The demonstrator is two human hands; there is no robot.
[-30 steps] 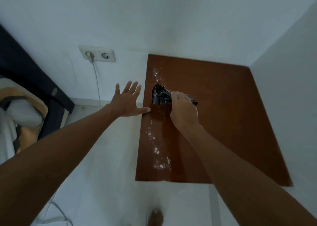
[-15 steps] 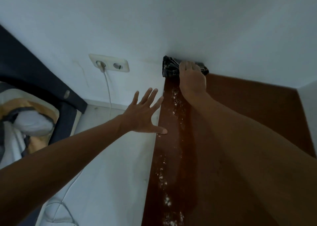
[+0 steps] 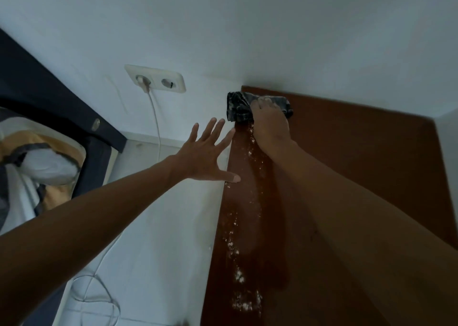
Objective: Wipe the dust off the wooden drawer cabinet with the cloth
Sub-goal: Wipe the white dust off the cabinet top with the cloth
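The reddish-brown wooden cabinet top (image 3: 359, 167) fills the right half of the view, set into a white corner. A trail of white dust (image 3: 238, 263) runs along its left side. My right hand (image 3: 270, 125) presses a dark crumpled cloth (image 3: 238, 106) onto the far left corner of the top, against the back wall. My left hand (image 3: 205, 154) is spread with fingers apart beside the cabinet's left edge, its thumb tip touching that edge; it holds nothing.
A white double wall socket (image 3: 156, 79) with a plugged white cable (image 3: 153, 117) sits left of the cabinet; the cable loops on the pale floor (image 3: 94, 298). A dark bed frame (image 3: 49, 95) with bedding (image 3: 37, 162) stands at far left. White walls bound the cabinet behind and right.
My right hand has pushed the cloth from mid-cabinet up to the far left corner at the wall. My left hand stays spread by the left edge. The camera has moved closer.
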